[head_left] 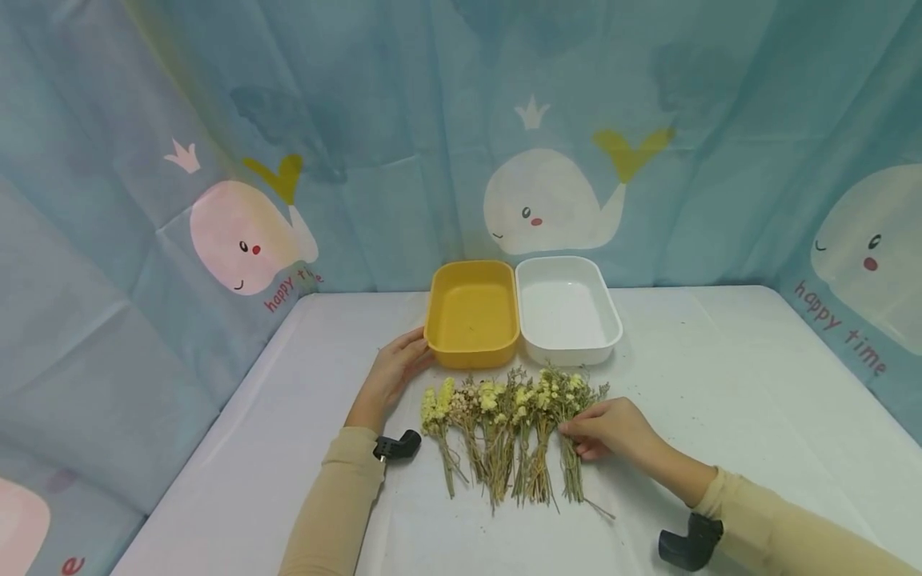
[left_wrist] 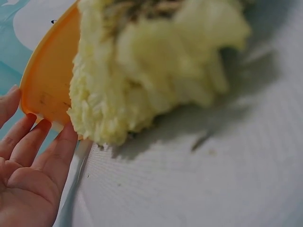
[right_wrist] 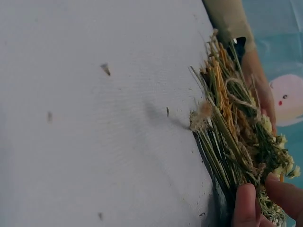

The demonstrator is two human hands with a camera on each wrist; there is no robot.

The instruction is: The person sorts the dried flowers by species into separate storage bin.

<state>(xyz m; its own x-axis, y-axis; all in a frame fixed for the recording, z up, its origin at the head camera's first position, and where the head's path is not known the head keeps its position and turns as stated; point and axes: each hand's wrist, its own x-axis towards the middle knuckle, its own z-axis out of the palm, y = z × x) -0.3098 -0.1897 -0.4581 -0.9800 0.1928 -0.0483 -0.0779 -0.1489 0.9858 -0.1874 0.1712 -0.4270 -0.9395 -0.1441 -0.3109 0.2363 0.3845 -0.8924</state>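
Several small bunches of dried flowers (head_left: 499, 436) lie side by side on the table, yellow and pale heads toward the containers, stems toward me. My right hand (head_left: 608, 428) pinches the rightmost bunch (head_left: 571, 468) just below its heads, thumb on one side and fingers on the other. Tied stems (right_wrist: 222, 142) show close up in the right wrist view. At the left, my left hand (head_left: 396, 368) touches the near left side of a yellow container (head_left: 471, 360), its fingers fairly straight. Blurred yellow flower heads (left_wrist: 156, 61) hide part of that container in the left wrist view.
A white container (head_left: 569, 354) stands right against the yellow one at the back of the table. Behind them hangs a blue curtain (head_left: 403, 200) printed with whales. Small plant crumbs (right_wrist: 105, 69) are scattered on the white tabletop (head_left: 720, 384).
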